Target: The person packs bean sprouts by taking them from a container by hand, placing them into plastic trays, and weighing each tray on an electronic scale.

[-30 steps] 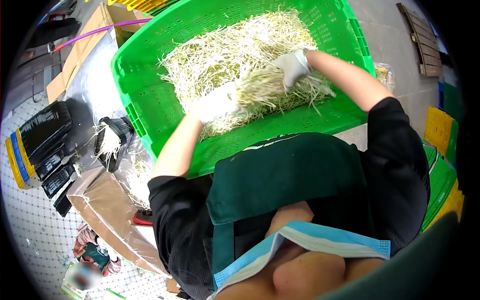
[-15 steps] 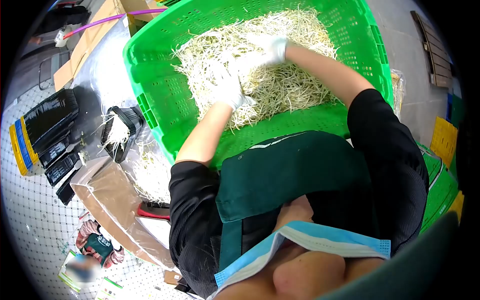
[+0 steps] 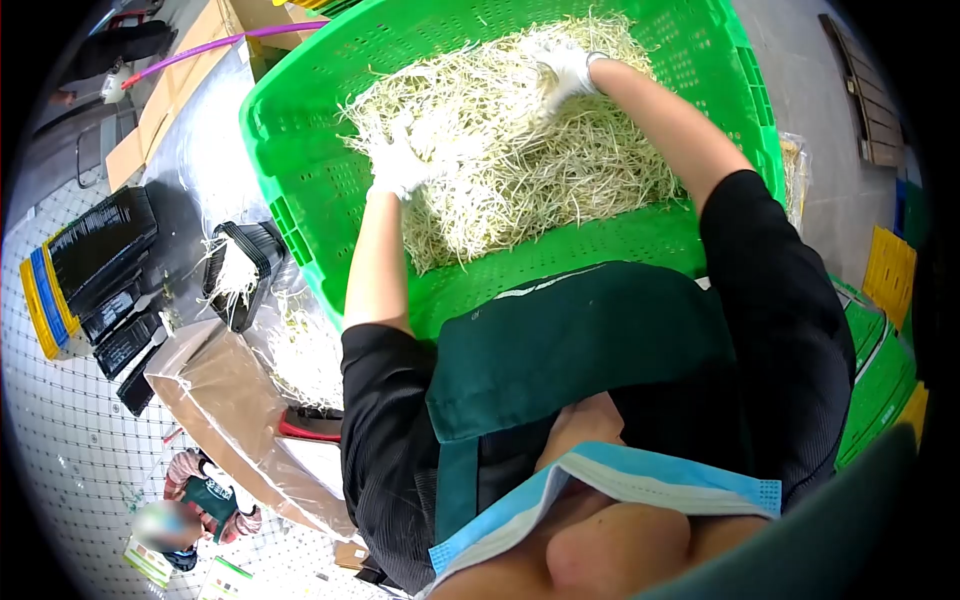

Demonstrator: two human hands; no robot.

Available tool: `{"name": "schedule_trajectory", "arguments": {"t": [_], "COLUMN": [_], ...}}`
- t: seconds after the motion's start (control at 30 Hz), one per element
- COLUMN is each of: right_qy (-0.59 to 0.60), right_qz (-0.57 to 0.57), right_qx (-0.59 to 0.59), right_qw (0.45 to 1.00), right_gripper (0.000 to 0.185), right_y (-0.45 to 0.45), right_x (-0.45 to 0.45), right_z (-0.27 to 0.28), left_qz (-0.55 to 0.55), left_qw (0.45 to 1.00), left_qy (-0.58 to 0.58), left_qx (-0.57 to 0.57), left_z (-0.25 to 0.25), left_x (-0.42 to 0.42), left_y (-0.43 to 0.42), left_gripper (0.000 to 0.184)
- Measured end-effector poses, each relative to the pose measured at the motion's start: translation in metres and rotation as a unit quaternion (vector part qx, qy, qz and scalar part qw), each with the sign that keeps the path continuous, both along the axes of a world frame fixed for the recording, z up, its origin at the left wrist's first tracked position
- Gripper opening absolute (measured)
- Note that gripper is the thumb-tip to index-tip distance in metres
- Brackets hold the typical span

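A big green perforated plastic crate (image 3: 345,245) holds a heap of thin, pale bean sprouts (image 3: 540,180). Both hands wear white gloves. My left hand (image 3: 398,168) rests at the left side of the heap, its fingers and thumb apart, the tips partly lost in the bright sprouts. Toward the back of the heap, my right hand (image 3: 570,76) touches the sprouts with thumb and fingers spread. No clump shows lifted in either hand.
Left of the crate, a black tray (image 3: 262,250) contains sprouts, and more loose sprouts (image 3: 305,350) lie nearby. Stacked black trays (image 3: 105,235) and a plastic-lined cardboard box (image 3: 225,400) stand farther left. A co-worker (image 3: 210,500) is at lower left.
My hands have moved apart: the left shifted left, the right slightly up and right. The sprout heap has shifted and looks more spread toward the lower right.
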State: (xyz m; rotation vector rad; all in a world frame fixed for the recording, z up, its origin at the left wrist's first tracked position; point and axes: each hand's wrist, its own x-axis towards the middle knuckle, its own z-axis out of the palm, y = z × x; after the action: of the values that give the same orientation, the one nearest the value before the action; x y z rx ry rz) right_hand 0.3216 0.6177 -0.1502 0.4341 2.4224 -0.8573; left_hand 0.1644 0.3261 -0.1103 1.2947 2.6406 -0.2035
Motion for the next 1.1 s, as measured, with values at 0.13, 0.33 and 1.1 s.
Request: {"name": "schedule_trajectory", "arguments": {"t": [0.13,0.33,1.1], "right_qy": [-0.020,-0.121,0.045], "right_qz": [-0.026,0.184,-0.005], "right_qx": [-0.050,0.183,0.023], "right_qw": [0.998,0.958,0.999], "right_gripper": [0.120,0.122,0.053], "right_y": [-0.054,-0.121,-0.089], "right_x": [0.022,0.073,-0.064], "right_z": [-0.001,0.070,-0.026], "left_qz": [0.049,-0.066,-0.293], "left_qw": [0.939,0.982,0.956], "left_qy": [-0.337,0.167,0.020], "left_qx": [0.052,-0.059,0.021], "left_z": [-0.002,-0.018,0.017], "left_x": [0.015,0.092,0.075], "left_y": [-0.007,-0.035,-0.020], "left_gripper": [0.128,0.117,0.056]}}
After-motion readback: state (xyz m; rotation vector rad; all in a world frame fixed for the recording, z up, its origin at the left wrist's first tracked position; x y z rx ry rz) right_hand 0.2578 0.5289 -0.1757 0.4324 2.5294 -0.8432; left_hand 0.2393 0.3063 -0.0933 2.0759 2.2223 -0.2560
